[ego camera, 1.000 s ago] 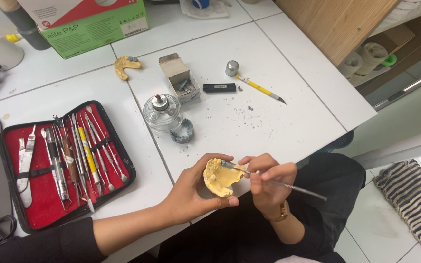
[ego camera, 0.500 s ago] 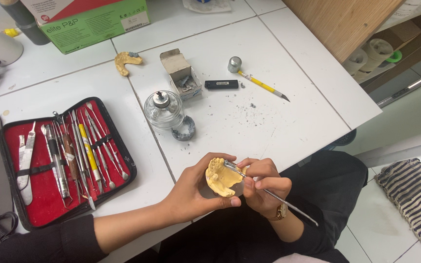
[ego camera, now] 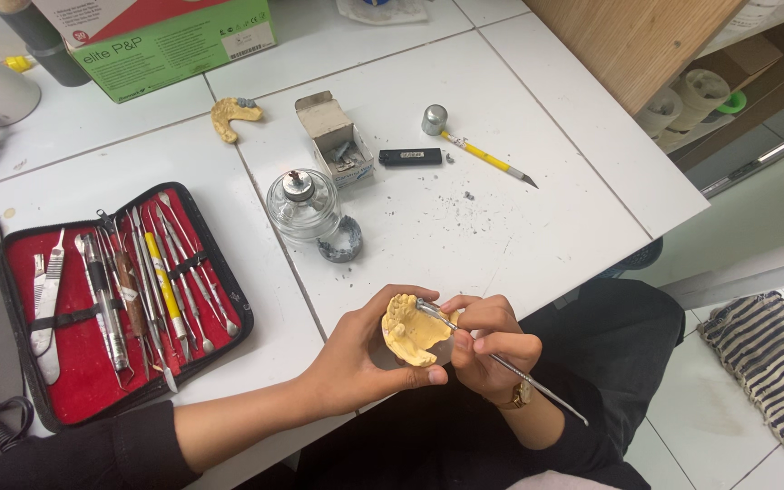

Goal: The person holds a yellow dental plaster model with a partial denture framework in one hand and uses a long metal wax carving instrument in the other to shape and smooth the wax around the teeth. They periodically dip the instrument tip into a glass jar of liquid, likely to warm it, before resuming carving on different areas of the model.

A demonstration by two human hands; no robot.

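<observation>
Half hidden by curled fingers: yellow dental cast, gripped in left hand at table edge. Right hand pinched on thin metal tool, tip touching cast. Open red case full of strapped instruments; small cardboard box contents unclear.

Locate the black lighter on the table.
Head view: the black lighter lies flat on the white table, between the small open cardboard box and the yellow-handled knife.
</observation>
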